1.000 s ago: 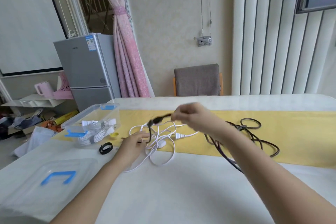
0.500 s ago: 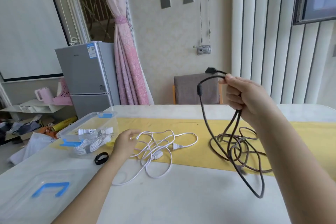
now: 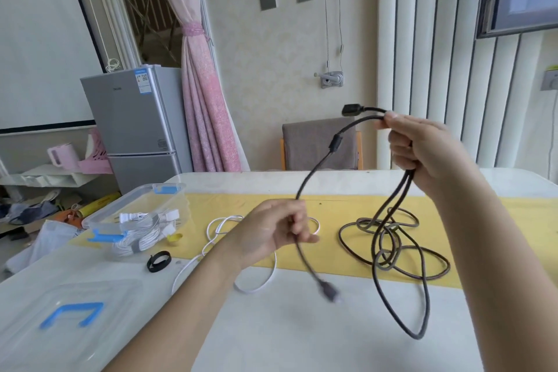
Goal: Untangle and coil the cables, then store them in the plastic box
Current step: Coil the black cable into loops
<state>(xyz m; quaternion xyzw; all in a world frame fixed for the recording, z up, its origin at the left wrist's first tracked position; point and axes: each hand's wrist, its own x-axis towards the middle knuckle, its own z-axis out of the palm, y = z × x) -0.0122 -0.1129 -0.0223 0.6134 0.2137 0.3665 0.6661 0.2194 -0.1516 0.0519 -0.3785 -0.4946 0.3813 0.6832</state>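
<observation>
Right of the plastic box [image 3: 101, 214], the white cable [image 3: 218, 223] is being partly hidden by the left hand [image 3: 271, 229], newly raised, fingers curled round the black cable [image 3: 314, 166] also being clutched by the right hand [image 3: 422, 151].

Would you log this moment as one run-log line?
untangling | right hand: grips black cable, raised | left hand: grips same cable | white cable: on table | plastic box: open

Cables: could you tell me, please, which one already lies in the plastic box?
The coiled white cable, inside the plastic box; the loose white cable lies on the table, and the black cable is held up.
</observation>
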